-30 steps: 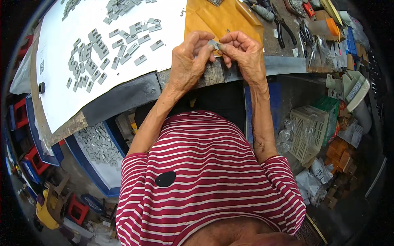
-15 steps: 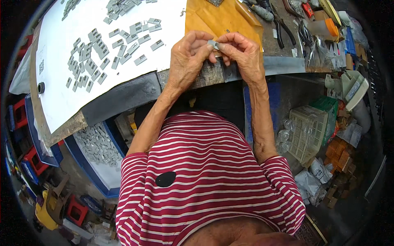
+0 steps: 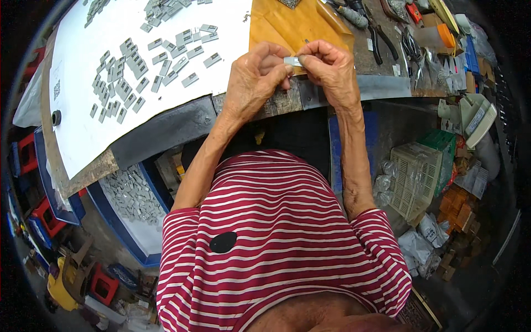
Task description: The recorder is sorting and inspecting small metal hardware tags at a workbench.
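Between my two hands is a small light-grey rectangular piece, held just above the table's front edge. My left hand pinches its left end between thumb and fingers. At the other end, the thumb and index finger of my right hand close on it; whether they also hold a smaller part is hidden. Beneath and behind the hands lies an orange-yellow paper sheet. Left of my left hand, several similar grey pieces with dark slots are spread on a white sheet.
Black-handled pliers and other tools lie at the back right, near an orange-lidded container. A dark ring sits on the sheet's left side. Below the table at left, a blue tray holds many grey pieces. Crates stand at right.
The grey piece has turned from tilted to nearly level and shows more of its length. My right fingers have shifted slightly up and right; my left hand has barely moved.
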`<control>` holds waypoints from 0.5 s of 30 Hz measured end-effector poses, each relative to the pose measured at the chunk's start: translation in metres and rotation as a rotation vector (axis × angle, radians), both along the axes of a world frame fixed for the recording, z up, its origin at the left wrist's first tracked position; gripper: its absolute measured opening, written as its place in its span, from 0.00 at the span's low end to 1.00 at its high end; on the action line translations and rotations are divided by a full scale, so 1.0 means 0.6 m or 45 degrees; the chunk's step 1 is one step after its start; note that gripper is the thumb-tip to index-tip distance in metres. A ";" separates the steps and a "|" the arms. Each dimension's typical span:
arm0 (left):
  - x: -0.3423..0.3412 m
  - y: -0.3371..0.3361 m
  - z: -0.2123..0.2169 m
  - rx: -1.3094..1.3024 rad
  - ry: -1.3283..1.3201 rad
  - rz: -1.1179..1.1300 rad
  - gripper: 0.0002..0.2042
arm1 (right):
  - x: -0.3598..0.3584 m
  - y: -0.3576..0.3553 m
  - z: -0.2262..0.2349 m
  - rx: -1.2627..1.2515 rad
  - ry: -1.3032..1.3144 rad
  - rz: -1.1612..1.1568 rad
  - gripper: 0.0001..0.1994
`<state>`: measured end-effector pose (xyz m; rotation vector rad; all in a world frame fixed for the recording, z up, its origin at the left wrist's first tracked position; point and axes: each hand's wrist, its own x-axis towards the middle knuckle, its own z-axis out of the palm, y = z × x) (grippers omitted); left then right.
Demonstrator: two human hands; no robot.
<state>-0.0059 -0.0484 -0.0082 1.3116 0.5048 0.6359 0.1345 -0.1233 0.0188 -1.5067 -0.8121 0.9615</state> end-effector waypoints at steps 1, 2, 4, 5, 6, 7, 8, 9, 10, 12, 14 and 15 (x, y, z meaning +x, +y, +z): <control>-0.001 0.000 0.002 0.000 0.001 0.000 0.08 | 0.000 0.000 0.003 -0.010 -0.042 0.017 0.04; -0.001 0.000 0.005 0.119 0.037 0.023 0.08 | 0.001 -0.001 0.006 -0.010 -0.043 0.015 0.04; -0.003 0.000 0.007 0.239 0.073 0.047 0.08 | 0.003 -0.003 0.009 0.008 -0.111 0.069 0.05; -0.003 0.000 0.007 0.407 0.127 0.095 0.08 | 0.005 -0.004 0.007 0.010 -0.111 0.070 0.05; -0.004 0.001 0.007 0.575 0.182 0.144 0.08 | 0.006 -0.005 0.003 0.035 -0.030 0.084 0.05; -0.005 0.001 0.007 0.576 0.182 0.145 0.08 | 0.006 -0.005 -0.001 0.061 0.051 0.098 0.05; -0.006 0.002 0.006 0.574 0.192 0.148 0.08 | 0.006 -0.005 -0.003 0.061 0.050 0.098 0.05; -0.006 0.002 0.005 0.572 0.203 0.150 0.08 | 0.005 -0.005 -0.006 0.080 0.082 0.081 0.05; -0.006 0.002 0.004 0.572 0.202 0.151 0.08 | 0.005 -0.004 -0.009 0.099 0.115 0.064 0.05; -0.006 0.003 0.001 0.581 0.205 0.176 0.09 | 0.007 -0.004 -0.015 0.120 0.138 0.081 0.06; -0.008 0.001 0.006 0.589 0.245 0.175 0.08 | 0.008 -0.003 -0.021 0.140 0.160 0.098 0.06; -0.008 0.001 0.008 0.596 0.283 0.175 0.08 | 0.009 -0.002 -0.025 0.130 0.131 0.098 0.06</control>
